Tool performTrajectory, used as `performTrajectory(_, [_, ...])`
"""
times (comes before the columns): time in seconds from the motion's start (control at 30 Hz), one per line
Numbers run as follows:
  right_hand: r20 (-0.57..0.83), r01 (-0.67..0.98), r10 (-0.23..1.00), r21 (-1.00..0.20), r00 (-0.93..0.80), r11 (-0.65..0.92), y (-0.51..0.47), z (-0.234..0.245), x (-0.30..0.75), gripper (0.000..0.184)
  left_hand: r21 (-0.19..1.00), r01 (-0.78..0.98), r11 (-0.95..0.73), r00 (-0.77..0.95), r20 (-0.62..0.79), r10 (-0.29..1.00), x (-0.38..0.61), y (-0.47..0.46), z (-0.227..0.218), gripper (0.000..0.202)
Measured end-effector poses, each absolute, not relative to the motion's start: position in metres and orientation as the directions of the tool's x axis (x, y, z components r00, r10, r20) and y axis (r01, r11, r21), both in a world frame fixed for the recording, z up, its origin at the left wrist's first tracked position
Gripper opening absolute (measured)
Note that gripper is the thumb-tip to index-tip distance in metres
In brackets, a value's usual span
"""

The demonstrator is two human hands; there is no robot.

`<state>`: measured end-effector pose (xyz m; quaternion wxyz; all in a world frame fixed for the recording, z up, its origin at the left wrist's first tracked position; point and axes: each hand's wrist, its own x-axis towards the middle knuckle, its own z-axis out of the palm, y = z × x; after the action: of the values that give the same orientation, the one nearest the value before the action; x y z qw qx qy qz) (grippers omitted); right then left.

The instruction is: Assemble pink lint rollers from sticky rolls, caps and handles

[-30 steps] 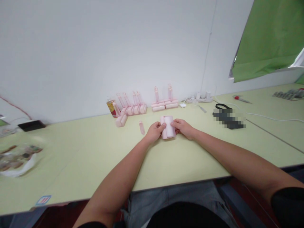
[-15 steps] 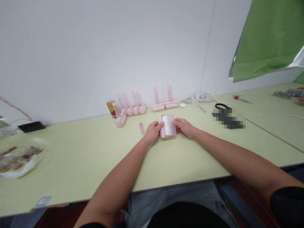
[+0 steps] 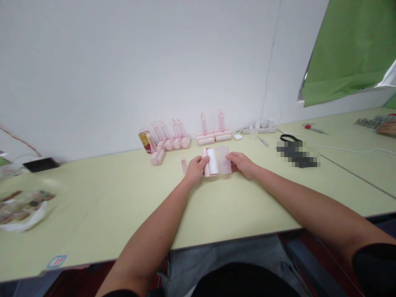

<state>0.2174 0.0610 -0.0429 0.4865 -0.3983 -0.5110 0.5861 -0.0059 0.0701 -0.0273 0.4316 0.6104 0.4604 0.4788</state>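
Note:
My left hand (image 3: 197,168) is closed round the left side of a pink holder (image 3: 206,170) with a white roll (image 3: 212,161) inside it; it looks like a lint roller in its case. From the roll, a thin, see-through pinkish sheet (image 3: 224,159) stretches out to the right. The free edge of this sheet is pinched between the thumb and fingers of my right hand (image 3: 239,164). Both hands are held just above the table. Partly hidden behind my left hand lies a small pink handle-like piece (image 3: 184,165).
Along the wall stand several pink rollers (image 3: 176,143) with upright looped handles, beside a yellow-red carton (image 3: 144,141). A power strip (image 3: 259,130), a black strap (image 3: 291,138) and a red-handled screwdriver (image 3: 314,129) lie to the right. Another person's hand (image 3: 388,128) shows at far right.
The sheet has come further off the roll and now spans a wider gap. My left hand and the holder have shifted slightly left; my right hand has barely moved.

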Motion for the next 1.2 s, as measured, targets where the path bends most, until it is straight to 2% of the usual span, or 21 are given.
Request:
performTrajectory(0.13, [0.050, -0.173, 0.988, -0.985, -0.148, 0.024, 0.062, -0.039, 0.221, 0.035, 0.941, 0.229, -0.251, 0.020, 0.253, 0.967, -0.009, 0.073, -0.025, 0.043])
performTrajectory(0.23, [0.149, -0.127, 0.988, -0.982, -0.050, 0.142, 0.066, -0.037, 0.225, 0.034, 0.942, 0.214, -0.257, -0.070, 0.277, 0.958, -0.011, 0.078, -0.024, 0.040])
performTrajectory(0.3, [0.258, 0.008, 0.966, -0.966, 0.002, 0.258, 0.068, -0.036, 0.229, 0.037, 0.950, 0.171, -0.260, -0.127, 0.283, 0.951, -0.012, 0.081, -0.024, 0.039])
performTrajectory(0.37, [0.376, 0.219, 0.927, -0.905, 0.012, 0.364, 0.069, -0.035, 0.234, 0.044, 0.958, 0.123, -0.261, -0.179, 0.280, 0.943, -0.013, 0.084, -0.024, 0.038])
performTrajectory(0.47, [0.499, 0.516, 0.863, -0.722, -0.072, 0.461, 0.067, -0.033, 0.239, 0.051, 0.962, 0.042, -0.270, -0.239, 0.272, 0.932, -0.014, 0.085, -0.023, 0.036])
performTrajectory(0.53, [0.530, 0.637, 0.832, -0.588, -0.162, 0.499, 0.065, -0.032, 0.240, 0.052, 0.958, -0.001, -0.287, -0.267, 0.277, 0.923, -0.014, 0.085, -0.021, 0.035])
performTrajectory(0.6, [0.519, 0.703, 0.818, -0.485, -0.248, 0.521, 0.064, -0.033, 0.241, 0.053, 0.952, -0.027, -0.304, -0.282, 0.285, 0.916, -0.014, 0.083, -0.020, 0.034])
performTrajectory(0.7, [0.441, 0.727, 0.827, -0.430, -0.348, 0.535, 0.063, -0.037, 0.239, 0.053, 0.951, -0.052, -0.304, -0.282, 0.278, 0.918, -0.013, 0.081, -0.018, 0.033])
performTrajectory(0.83, [0.377, 0.694, 0.821, -0.445, -0.428, 0.566, 0.062, -0.041, 0.236, 0.053, 0.951, -0.041, -0.306, -0.255, 0.287, 0.923, -0.011, 0.079, -0.017, 0.032])
performTrajectory(1.0, [0.453, 0.697, 0.798, -0.416, -0.398, 0.584, 0.059, -0.027, 0.245, 0.056, 0.941, -0.011, -0.339, -0.193, 0.331, 0.924, -0.008, 0.076, -0.018, 0.034])
performTrajectory(1.07, [0.439, 0.725, 0.828, -0.434, -0.348, 0.534, 0.056, -0.019, 0.252, 0.050, 0.938, -0.011, -0.346, -0.195, 0.338, 0.921, -0.008, 0.074, -0.017, 0.034])
performTrajectory(1.2, [0.311, 0.731, 0.888, -0.506, -0.339, 0.457, 0.051, -0.010, 0.258, 0.034, 0.934, -0.055, -0.354, -0.252, 0.330, 0.910, -0.008, 0.074, -0.014, 0.033])
